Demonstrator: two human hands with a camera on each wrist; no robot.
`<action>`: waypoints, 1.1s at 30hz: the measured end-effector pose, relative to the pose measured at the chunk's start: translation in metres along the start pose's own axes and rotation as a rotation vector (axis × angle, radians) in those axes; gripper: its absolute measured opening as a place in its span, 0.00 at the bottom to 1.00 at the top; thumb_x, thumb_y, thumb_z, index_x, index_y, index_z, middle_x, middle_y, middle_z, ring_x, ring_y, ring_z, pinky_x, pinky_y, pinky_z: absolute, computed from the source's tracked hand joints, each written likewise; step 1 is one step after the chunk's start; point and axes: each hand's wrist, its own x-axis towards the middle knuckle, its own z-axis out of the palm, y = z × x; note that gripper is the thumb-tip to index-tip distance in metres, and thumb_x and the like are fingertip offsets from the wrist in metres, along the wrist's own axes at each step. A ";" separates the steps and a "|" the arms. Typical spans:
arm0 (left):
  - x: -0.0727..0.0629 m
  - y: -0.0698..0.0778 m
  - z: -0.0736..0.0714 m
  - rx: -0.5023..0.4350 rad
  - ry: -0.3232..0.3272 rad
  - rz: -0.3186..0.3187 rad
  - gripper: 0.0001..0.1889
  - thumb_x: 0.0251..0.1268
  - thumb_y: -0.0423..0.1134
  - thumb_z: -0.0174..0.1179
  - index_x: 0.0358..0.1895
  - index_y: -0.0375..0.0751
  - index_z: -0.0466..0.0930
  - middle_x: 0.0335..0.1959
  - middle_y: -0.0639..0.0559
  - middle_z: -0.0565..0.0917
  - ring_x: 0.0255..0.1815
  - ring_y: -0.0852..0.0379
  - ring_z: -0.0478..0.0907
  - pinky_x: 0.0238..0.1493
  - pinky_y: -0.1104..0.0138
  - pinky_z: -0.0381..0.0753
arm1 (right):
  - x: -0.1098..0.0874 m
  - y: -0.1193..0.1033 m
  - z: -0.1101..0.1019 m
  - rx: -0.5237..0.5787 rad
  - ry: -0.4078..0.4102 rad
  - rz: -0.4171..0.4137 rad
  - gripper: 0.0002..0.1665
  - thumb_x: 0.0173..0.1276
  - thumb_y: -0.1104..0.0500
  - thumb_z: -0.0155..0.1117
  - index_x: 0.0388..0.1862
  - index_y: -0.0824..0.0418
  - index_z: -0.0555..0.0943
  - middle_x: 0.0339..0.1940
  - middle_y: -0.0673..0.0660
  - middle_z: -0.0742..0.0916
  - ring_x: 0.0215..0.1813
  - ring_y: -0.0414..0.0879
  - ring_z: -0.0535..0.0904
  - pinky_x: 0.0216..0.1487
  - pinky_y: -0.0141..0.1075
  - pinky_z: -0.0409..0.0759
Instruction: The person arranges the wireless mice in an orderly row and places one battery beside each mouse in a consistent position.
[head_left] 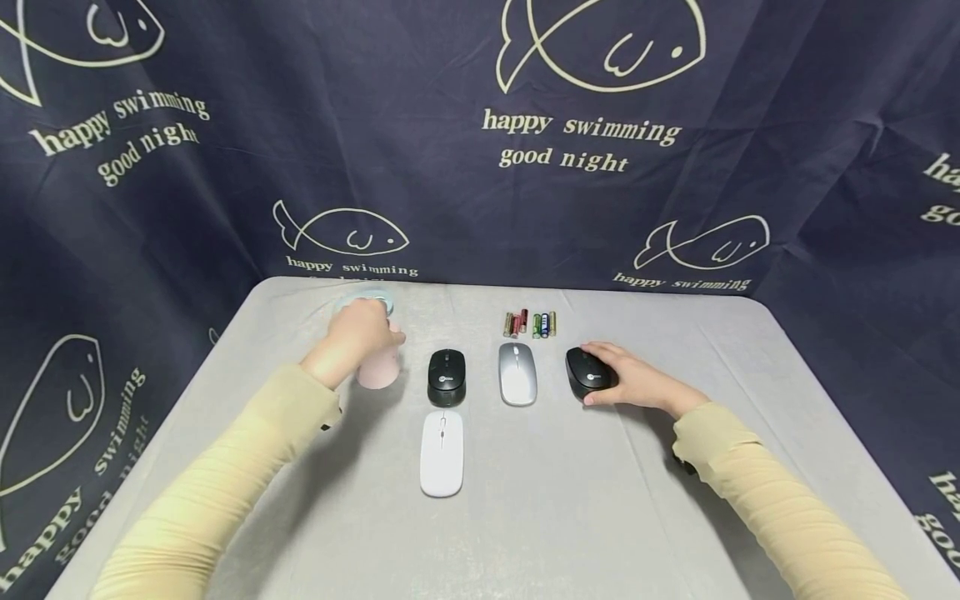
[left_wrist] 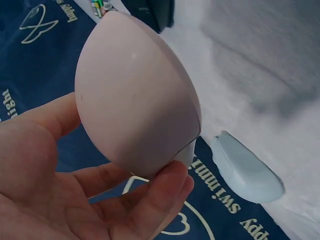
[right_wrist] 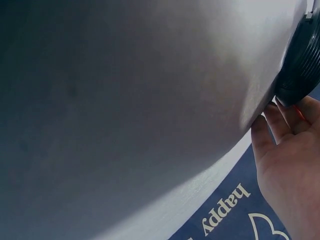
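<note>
My left hand [head_left: 358, 327] holds a smooth pink mouse [left_wrist: 135, 90] at the table's far left, thumb on one side and fingers on the other. Beyond that hand lies a light blue mouse [left_wrist: 250, 172], partly hidden by it in the head view. Over on the right, my right hand [head_left: 630, 379] grips a black mouse [head_left: 588, 372] from its right side, the thumb at the near end and the fingers at the far end. The right wrist view catches this mouse's ribbed dark side [right_wrist: 302, 60] against the fingertips.
Between the hands, another black mouse [head_left: 447, 377] and a silver mouse [head_left: 517, 375] lie on the grey-white tabletop [head_left: 555, 508]. Closer to me is a white mouse [head_left: 442, 454]. Several small batteries [head_left: 530, 323] sit behind the silver mouse. A dark blue printed curtain [head_left: 450, 150] hangs behind.
</note>
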 end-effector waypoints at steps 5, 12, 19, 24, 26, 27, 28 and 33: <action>-0.003 0.011 -0.002 0.014 -0.023 0.013 0.22 0.56 0.51 0.61 0.42 0.33 0.77 0.38 0.39 0.83 0.37 0.43 0.81 0.38 0.53 0.80 | 0.001 0.000 0.000 -0.001 -0.004 -0.002 0.56 0.47 0.43 0.76 0.70 0.65 0.62 0.70 0.68 0.65 0.70 0.64 0.58 0.68 0.59 0.58; -0.008 0.027 -0.003 0.013 -0.054 0.040 0.24 0.57 0.51 0.61 0.45 0.32 0.78 0.39 0.38 0.82 0.37 0.44 0.80 0.38 0.53 0.81 | 0.001 0.000 0.000 0.008 -0.007 0.000 0.56 0.47 0.43 0.76 0.70 0.65 0.62 0.70 0.67 0.65 0.71 0.64 0.58 0.68 0.60 0.57; -0.013 0.042 -0.001 0.047 -0.054 0.095 0.20 0.56 0.51 0.62 0.39 0.34 0.79 0.32 0.44 0.83 0.32 0.48 0.80 0.33 0.58 0.81 | 0.001 0.002 0.001 0.002 -0.002 -0.007 0.56 0.47 0.43 0.76 0.70 0.65 0.62 0.69 0.69 0.65 0.70 0.64 0.59 0.67 0.60 0.58; -0.015 0.053 0.003 0.036 -0.070 0.104 0.17 0.56 0.51 0.62 0.33 0.38 0.79 0.29 0.47 0.80 0.28 0.52 0.78 0.29 0.62 0.79 | 0.001 0.003 0.001 0.006 0.000 -0.011 0.56 0.47 0.43 0.76 0.70 0.65 0.62 0.69 0.68 0.65 0.70 0.64 0.59 0.67 0.60 0.58; -0.016 0.057 0.003 0.041 -0.070 0.105 0.17 0.56 0.52 0.62 0.32 0.38 0.79 0.30 0.46 0.80 0.29 0.51 0.78 0.29 0.62 0.79 | 0.002 0.003 0.001 0.003 0.000 -0.012 0.56 0.47 0.43 0.76 0.70 0.65 0.62 0.69 0.68 0.65 0.70 0.64 0.59 0.67 0.60 0.58; -0.016 0.059 0.004 0.045 -0.068 0.107 0.17 0.56 0.52 0.62 0.32 0.38 0.79 0.30 0.46 0.80 0.30 0.51 0.78 0.29 0.61 0.79 | 0.002 0.003 0.001 0.000 0.000 -0.013 0.56 0.48 0.43 0.75 0.70 0.65 0.62 0.69 0.68 0.65 0.70 0.65 0.58 0.67 0.60 0.58; -0.017 0.061 0.004 0.048 -0.068 0.109 0.17 0.56 0.52 0.62 0.32 0.39 0.79 0.30 0.46 0.80 0.30 0.51 0.78 0.30 0.61 0.79 | 0.002 0.003 0.002 -0.002 0.000 -0.014 0.56 0.48 0.43 0.75 0.70 0.65 0.62 0.69 0.69 0.65 0.70 0.65 0.58 0.67 0.60 0.58; -0.019 0.070 0.005 0.055 -0.059 0.115 0.19 0.55 0.53 0.62 0.35 0.39 0.79 0.32 0.46 0.82 0.34 0.48 0.79 0.34 0.58 0.80 | 0.001 0.003 0.001 -0.011 -0.001 -0.010 0.56 0.48 0.43 0.75 0.70 0.65 0.62 0.69 0.68 0.65 0.70 0.65 0.58 0.67 0.61 0.57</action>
